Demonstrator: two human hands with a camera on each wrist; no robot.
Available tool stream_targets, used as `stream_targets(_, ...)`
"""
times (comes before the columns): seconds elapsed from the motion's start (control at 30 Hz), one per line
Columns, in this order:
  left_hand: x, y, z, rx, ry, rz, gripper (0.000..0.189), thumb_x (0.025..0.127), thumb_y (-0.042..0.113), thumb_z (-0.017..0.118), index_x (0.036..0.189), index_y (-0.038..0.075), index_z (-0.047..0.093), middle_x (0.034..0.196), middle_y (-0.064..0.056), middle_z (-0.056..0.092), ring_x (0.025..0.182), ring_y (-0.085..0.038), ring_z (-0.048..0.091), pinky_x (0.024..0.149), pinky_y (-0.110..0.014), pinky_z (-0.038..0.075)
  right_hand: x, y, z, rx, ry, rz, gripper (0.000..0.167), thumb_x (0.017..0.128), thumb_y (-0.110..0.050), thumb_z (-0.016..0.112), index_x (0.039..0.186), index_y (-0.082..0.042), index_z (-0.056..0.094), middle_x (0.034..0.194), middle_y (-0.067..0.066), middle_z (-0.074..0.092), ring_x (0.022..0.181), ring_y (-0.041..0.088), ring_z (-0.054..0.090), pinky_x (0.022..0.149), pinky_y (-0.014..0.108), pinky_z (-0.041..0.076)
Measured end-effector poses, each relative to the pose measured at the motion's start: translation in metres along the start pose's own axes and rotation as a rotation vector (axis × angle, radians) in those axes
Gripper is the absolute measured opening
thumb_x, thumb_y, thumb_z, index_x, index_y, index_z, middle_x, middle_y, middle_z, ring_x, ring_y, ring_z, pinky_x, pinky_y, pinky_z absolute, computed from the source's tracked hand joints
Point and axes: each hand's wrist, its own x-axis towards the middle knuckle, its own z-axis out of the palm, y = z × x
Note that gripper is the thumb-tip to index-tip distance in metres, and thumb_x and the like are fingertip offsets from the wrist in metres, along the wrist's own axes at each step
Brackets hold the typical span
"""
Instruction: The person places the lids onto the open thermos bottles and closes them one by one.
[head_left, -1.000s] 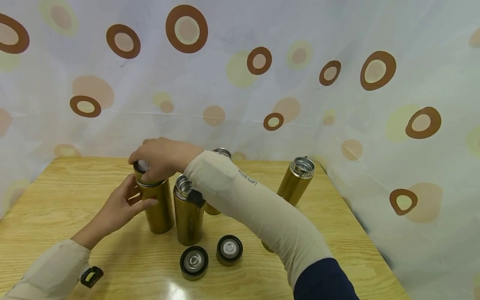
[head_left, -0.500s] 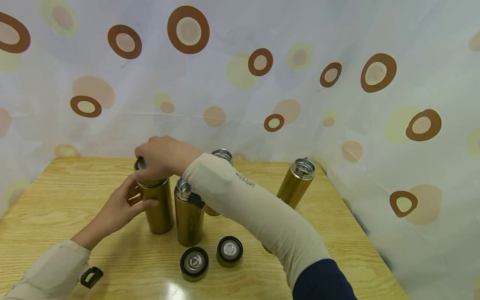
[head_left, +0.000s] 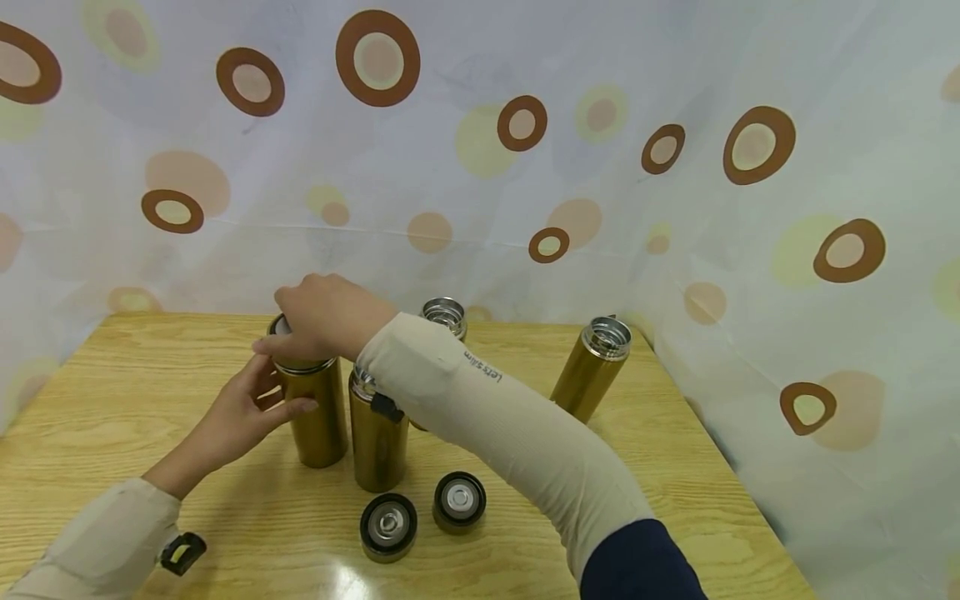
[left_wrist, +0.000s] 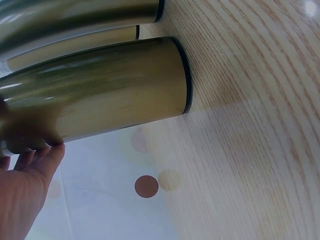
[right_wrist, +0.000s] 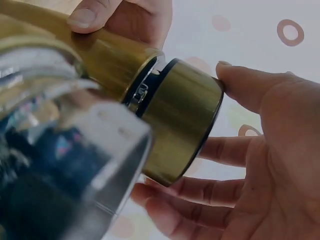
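Observation:
A gold thermos bottle stands upright at the left of the table. My left hand grips its upper body, thumb in front; the left wrist view shows fingertips against the bottle's side. A gold lid with a dark rim sits over the bottle's mouth, and a sliver of gap shows there in the right wrist view. My right hand holds this lid, thumb at one edge and fingers round the far side. A lidless thermos bottle stands just right of the gripped one, its mouth partly behind my right wrist strap.
Two loose lids, a left one and a right one, lie underside up in front. A lidless bottle stands behind my right forearm, another farther right. A patterned sheet hangs behind the wooden table.
My right hand has turned at the lid and shifted slightly right, its thumb now pointing left. The right forearm has dropped a little. My left hand and the bottles stay put.

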Motion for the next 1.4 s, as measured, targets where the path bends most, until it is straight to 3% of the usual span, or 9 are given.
stream_targets(0.1,-0.001,0.0,0.0,0.003,-0.001,-0.002,0.076,0.089,0.004,0.068,0.151,0.016,0.026,0.134,0.007,0.044,0.116,0.01,0.046,0.092,-0.012,0.043,-0.001,-0.001,0.0,-0.069,-0.003,-0.014,0.053,0.094,-0.062,0.043,0.129,-0.023,0.053,0.122,-0.004,0.056,0.113,0.016,0.054,0.091,0.028,0.046)
stream_targets(0.2,-0.002,0.001,0.0,-0.004,-0.006,-0.006,0.069,0.089,0.005,0.067,0.147,0.012,0.031,0.133,0.011,0.043,0.117,0.011,0.045,0.092,-0.012,0.043,-0.001,-0.002,-0.002,-0.121,-0.042,-0.044,0.06,0.094,-0.063,0.04,0.145,-0.032,0.037,0.143,-0.003,0.042,0.128,0.02,0.044,0.103,0.032,0.041)
stream_targets(0.33,-0.001,0.003,0.0,-0.007,-0.012,-0.021,0.065,0.09,0.006,0.066,0.145,0.008,0.031,0.134,0.004,0.044,0.117,0.011,0.044,0.092,-0.011,0.043,-0.003,0.0,-0.008,-0.116,-0.14,-0.123,0.061,0.097,-0.045,0.049,0.151,-0.041,0.02,0.156,-0.008,0.021,0.137,0.019,0.032,0.109,0.03,0.033)
stream_targets(0.5,0.002,0.005,-0.001,0.012,-0.014,-0.018,0.066,0.09,0.006,0.066,0.146,0.006,0.03,0.135,-0.014,0.046,0.116,0.011,0.044,0.092,-0.009,0.042,-0.005,0.003,-0.017,-0.084,-0.205,-0.225,0.059,0.095,-0.019,0.055,0.147,-0.037,0.034,0.147,-0.008,0.036,0.12,0.011,0.044,0.095,0.022,0.04)
stream_targets(0.67,0.003,0.004,-0.001,0.014,-0.015,-0.007,0.067,0.09,0.005,0.066,0.146,0.006,0.03,0.135,-0.018,0.046,0.116,0.011,0.044,0.092,-0.009,0.041,-0.007,0.006,-0.017,-0.055,-0.2,-0.252,0.058,0.093,-0.009,0.057,0.144,-0.033,0.041,0.137,-0.007,0.045,0.115,0.007,0.045,0.094,0.019,0.04)
stream_targets(0.87,0.0,0.002,-0.001,0.013,-0.014,-0.007,0.069,0.09,0.005,0.067,0.148,0.011,0.029,0.135,-0.004,0.047,0.118,0.011,0.044,0.093,-0.01,0.042,-0.008,0.009,-0.015,-0.057,-0.147,-0.293,0.051,0.094,-0.02,0.06,0.142,-0.027,0.045,0.136,-0.005,0.049,0.119,0.008,0.046,0.097,0.02,0.039)
stream_targets(1.03,0.0,0.002,-0.001,0.004,-0.007,0.007,0.07,0.089,0.003,0.067,0.148,0.012,0.029,0.132,0.012,0.046,0.119,0.01,0.044,0.093,-0.011,0.043,-0.007,0.01,-0.013,-0.042,-0.115,-0.26,0.051,0.093,-0.025,0.061,0.141,-0.025,0.046,0.136,-0.006,0.05,0.12,0.009,0.047,0.097,0.022,0.04)
stream_targets(1.23,0.0,0.002,0.0,0.018,0.003,0.004,0.072,0.088,0.004,0.068,0.149,0.012,0.029,0.131,0.014,0.046,0.117,0.01,0.045,0.091,-0.01,0.044,-0.006,0.009,-0.01,-0.048,-0.082,-0.227,0.047,0.094,-0.029,0.058,0.14,-0.024,0.048,0.132,-0.007,0.053,0.116,0.008,0.049,0.094,0.021,0.042)
stream_targets(1.4,0.0,0.002,0.001,0.009,-0.004,0.007,0.071,0.089,0.003,0.067,0.148,0.012,0.029,0.131,0.015,0.046,0.117,0.01,0.046,0.091,-0.01,0.043,-0.006,0.009,-0.007,-0.069,-0.055,-0.194,0.04,0.095,-0.035,0.053,0.133,-0.024,0.053,0.116,-0.01,0.057,0.101,0.007,0.049,0.083,0.021,0.041)
